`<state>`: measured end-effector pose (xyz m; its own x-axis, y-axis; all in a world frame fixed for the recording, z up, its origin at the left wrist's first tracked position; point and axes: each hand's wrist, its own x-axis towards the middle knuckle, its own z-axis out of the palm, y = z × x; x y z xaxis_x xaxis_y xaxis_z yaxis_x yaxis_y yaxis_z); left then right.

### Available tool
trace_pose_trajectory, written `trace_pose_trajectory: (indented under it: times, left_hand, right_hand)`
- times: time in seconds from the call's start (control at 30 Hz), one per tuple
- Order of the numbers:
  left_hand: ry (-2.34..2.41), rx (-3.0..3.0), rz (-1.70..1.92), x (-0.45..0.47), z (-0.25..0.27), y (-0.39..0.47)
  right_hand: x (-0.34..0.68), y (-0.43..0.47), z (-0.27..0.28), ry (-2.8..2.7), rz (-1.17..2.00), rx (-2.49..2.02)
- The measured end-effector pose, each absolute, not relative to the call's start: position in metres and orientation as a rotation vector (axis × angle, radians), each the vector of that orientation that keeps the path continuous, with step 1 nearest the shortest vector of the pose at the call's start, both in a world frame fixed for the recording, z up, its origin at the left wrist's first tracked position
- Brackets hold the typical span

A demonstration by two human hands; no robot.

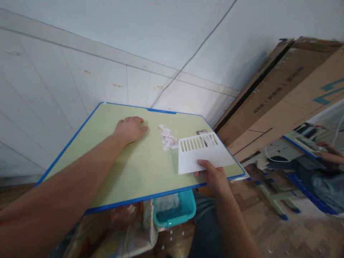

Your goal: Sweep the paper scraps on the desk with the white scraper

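Note:
My right hand (215, 177) pinches the lower edge of a white card (202, 156), thumb on top and fingers beneath. A row of several narrow slots runs along the card's far side, and the desk shows through them. My left hand (130, 129) rests on the pale green desk top (139, 172), thumb apart from the loosely bent fingers, with nothing seen in it. Between the hands lies a loose heap of white and pinkish paper scraps (167, 138). Just beyond the card sits a small dark object (201, 132), blurred and partly covered.
A teal plastic basket (174, 222) with whitish contents stands below the desk's near edge. Large cardboard boxes (279, 89) lean at the right. A cable (193, 55) runs down the white wall behind. Another person's arm (329, 156) shows at a desk far right.

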<state>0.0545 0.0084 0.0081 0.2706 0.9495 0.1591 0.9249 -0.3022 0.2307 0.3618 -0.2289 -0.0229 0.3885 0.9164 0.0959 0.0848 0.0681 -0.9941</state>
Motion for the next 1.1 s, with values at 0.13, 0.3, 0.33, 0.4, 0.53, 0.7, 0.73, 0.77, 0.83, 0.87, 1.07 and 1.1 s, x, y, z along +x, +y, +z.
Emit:
trace_pose_trajectory:
  times: [0.13,0.3,0.33,0.4,0.53,0.7,0.73,0.77,0.83,0.87,1.07,1.1]
  left_hand:
    - [1.792,2.438,0.42,0.053,0.006,0.01]
    - [1.778,2.437,0.454,0.052,0.005,0.012]
    - [1.772,2.439,0.462,0.052,0.005,0.011]
    - [1.765,2.442,0.467,0.052,0.005,0.011]
    - [1.773,2.44,0.438,0.052,0.005,0.01]
    - [1.784,2.441,0.43,0.053,0.006,0.01]
    - [1.789,2.44,0.43,0.053,0.006,0.01]
    - [1.793,2.439,0.429,0.053,0.006,0.01]
    - [1.795,2.439,0.431,0.053,0.006,0.009]
    - [1.793,2.44,0.433,0.053,0.006,0.009]
    - [1.798,2.432,0.429,0.054,0.008,0.008]
    - [1.8,2.427,0.431,0.054,0.008,0.008]
  right_hand:
    - [0.368,-0.208,-0.025,-0.88,0.75,-1.314]
    - [0.366,-0.18,-0.018,-0.939,0.693,-1.42]
    - [0.364,-0.175,-0.017,-0.948,0.67,-1.421]
    - [0.361,-0.167,-0.015,-0.947,0.624,-1.426]
    - [0.357,-0.162,-0.016,-0.941,0.627,-1.445]
    - [0.359,-0.166,-0.018,-0.981,0.666,-1.435]
    - [0.359,-0.167,-0.018,-0.985,0.664,-1.432]
    - [0.359,-0.167,-0.018,-0.984,0.661,-1.433]
    - [0.36,-0.166,-0.019,-0.97,0.658,-1.442]
    - [0.36,-0.166,-0.019,-0.957,0.653,-1.447]
    - [0.357,-0.163,-0.023,-0.883,0.543,-1.452]
    - [0.356,-0.163,-0.023,-0.885,0.528,-1.462]
